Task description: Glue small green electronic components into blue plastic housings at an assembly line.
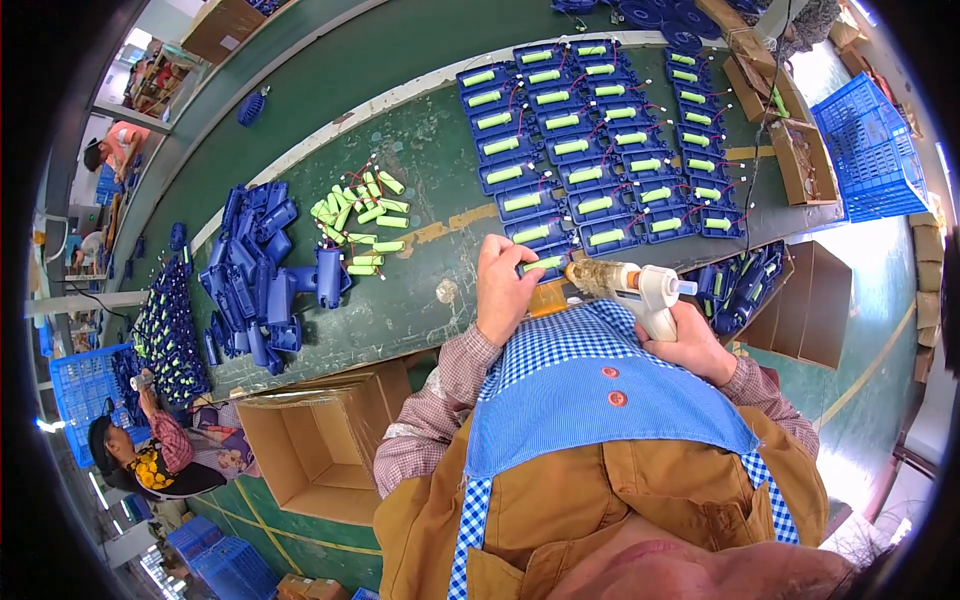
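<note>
My right hand (pixel 692 342) is wrapped round the handle of a white glue gun (pixel 650 290). Its brown-crusted nozzle end points left, close to a green cylindrical battery (pixel 543 264) at the table's near edge. The thumb and fingers of my left hand (pixel 506 285) close on that battery from the left; it sits in a blue plastic shell that is partly hidden. Just beyond lie rows of blue shells (pixel 587 178), each with a green battery and thin wires with small white plugs.
Left on the green table (pixel 420 310) are loose green batteries (pixel 365 210) and a heap of blue shells (pixel 262 255). Open cardboard boxes (pixel 310 440) stand below the edge. A blue crate (pixel 872 140) is at right. A co-worker (pixel 150 450) sits at far left.
</note>
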